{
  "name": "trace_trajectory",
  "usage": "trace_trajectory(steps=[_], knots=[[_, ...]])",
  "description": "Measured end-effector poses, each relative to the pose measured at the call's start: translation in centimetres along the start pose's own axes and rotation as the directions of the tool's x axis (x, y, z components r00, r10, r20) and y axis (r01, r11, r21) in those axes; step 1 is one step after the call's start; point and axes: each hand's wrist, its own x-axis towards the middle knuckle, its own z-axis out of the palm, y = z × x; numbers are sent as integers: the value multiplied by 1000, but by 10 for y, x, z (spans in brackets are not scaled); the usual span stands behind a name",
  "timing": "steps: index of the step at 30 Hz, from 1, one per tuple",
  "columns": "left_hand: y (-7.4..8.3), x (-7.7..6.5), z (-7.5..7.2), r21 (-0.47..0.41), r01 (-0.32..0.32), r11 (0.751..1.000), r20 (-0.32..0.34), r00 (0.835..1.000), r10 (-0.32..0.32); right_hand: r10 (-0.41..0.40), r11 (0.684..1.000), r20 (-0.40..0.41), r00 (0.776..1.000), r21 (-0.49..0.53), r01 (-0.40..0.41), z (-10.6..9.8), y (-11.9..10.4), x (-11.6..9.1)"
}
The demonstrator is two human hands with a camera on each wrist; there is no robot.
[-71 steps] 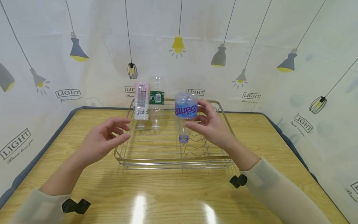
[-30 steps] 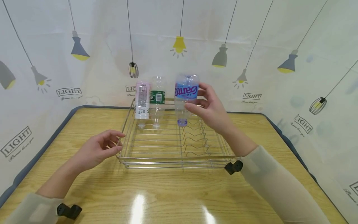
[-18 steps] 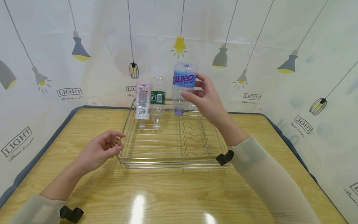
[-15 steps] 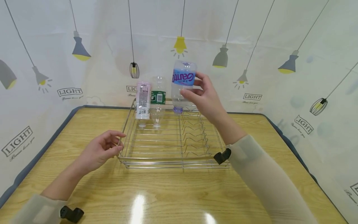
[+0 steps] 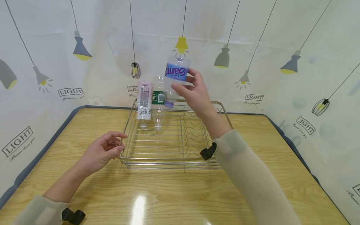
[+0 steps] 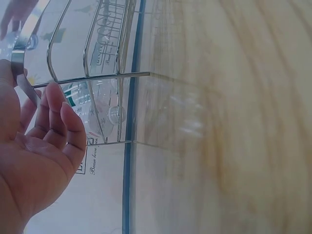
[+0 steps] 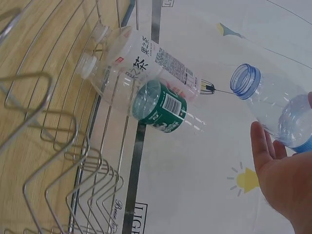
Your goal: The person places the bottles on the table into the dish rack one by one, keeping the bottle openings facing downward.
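Upside down in my right hand (image 5: 195,90) is a clear plastic bottle (image 5: 175,72) with a blue label and a purple neck. It is held above the rear of the wire dish rack (image 5: 157,159), tilted so its neck points down and left. My left hand (image 5: 99,153) grips the rack's left rim, thumb and fingers around the flat metal band (image 6: 18,56) in the left wrist view. Two more bottles stand neck down at the rack's back left: a pink-and-white one (image 5: 144,100) and a clear one with a green label (image 7: 163,108). The held bottle's neck overlaps the green-labelled one in the head view.
Zigzag wire dividers (image 5: 194,137) fill the rack's right part. The rack stands on a wooden table (image 5: 163,190) with a dark blue edge. Behind it hangs a pale cloth (image 5: 107,72) printed with lamps.
My right hand has raised the blue-labelled bottle from over the rack's middle, moving it back and left toward the other bottles. My left hand has come down onto the rack's left rim and stays there.
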Motion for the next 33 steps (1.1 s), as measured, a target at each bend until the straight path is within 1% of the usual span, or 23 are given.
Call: trace_trajectory(steps=[4,10,18,23,27,29,33], knots=[[0,0,1,-5,-5,1000,0,1000,5,-1,1000,-17,1000,26,1,10,5,5],[-1,-2,0,-19,11,1000,0,1000,-11,6,999,-48,999,52,-4,27,13,13],[-2,1,1,-42,10,999,-2,1000,-10,-42,990,-147,988,129,61,45,25,24],[-3,2,3,-43,6,999,-5,1000,-6,-61,989,-201,978,119,86,49,34,27],[-2,3,4,-37,7,999,-9,1000,-8,-45,992,-230,972,102,70,47,42,28],[-2,3,4,-37,11,999,-9,1000,-12,-28,994,-232,972,97,52,45,47,29],[-2,2,2,-36,20,999,-9,1000,-20,28,997,-188,982,82,-13,40,59,32]])
